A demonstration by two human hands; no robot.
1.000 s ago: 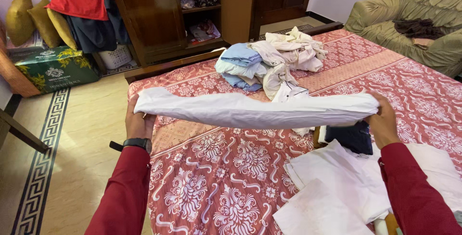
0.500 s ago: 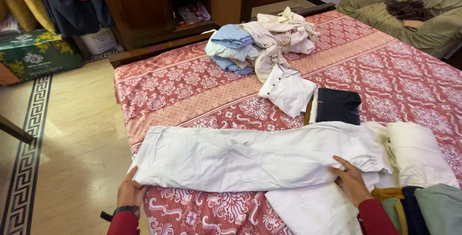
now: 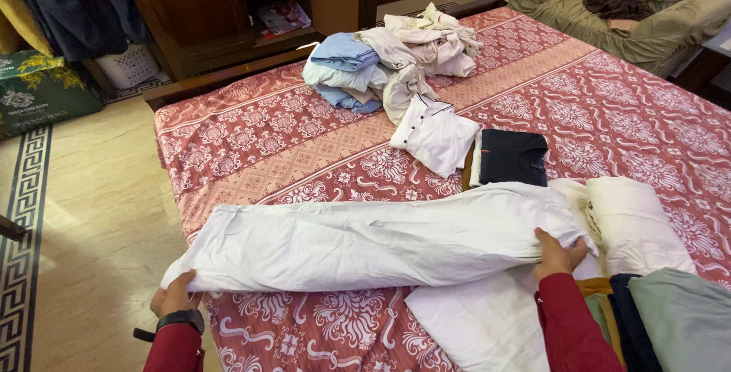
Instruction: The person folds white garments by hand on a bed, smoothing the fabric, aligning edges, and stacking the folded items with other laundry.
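My left hand (image 3: pixel 173 296) grips one end of the long white garment (image 3: pixel 365 239), which lies stretched across the near edge of the red patterned bed (image 3: pixel 624 113); my right hand (image 3: pixel 558 252) clutches its other end, just beside a folded white cloth (image 3: pixel 636 223)

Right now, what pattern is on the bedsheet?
White floral damask motifs on red bedsheet, clearest in the head view.

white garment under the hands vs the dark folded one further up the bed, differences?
The long white garment lies spread out flat across the bed; the dark folded garment is a compact square. The white one is far longer. The left hand and right hand grip the white one's two ends; nothing touches the dark one. Both lie on the red patterned bedsheet.
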